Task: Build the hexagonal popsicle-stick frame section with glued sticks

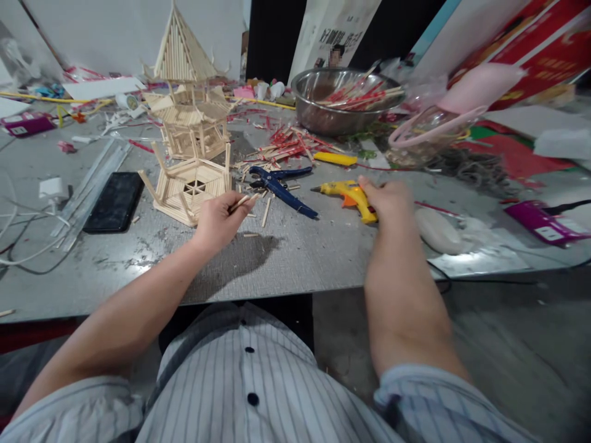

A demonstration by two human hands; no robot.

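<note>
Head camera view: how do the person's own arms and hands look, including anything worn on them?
The left hand and right hand wear no gloves, and no watch shows at either wrist. Both forearms are uncovered. Loose, pale blue-grey fabric sleeves with thin dark stripes end near the elbows.

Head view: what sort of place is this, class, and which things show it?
Probably a craft workspace: a yellow glue gun, a blue hand tool and a pagoda-like stick model share one cluttered table.
</note>
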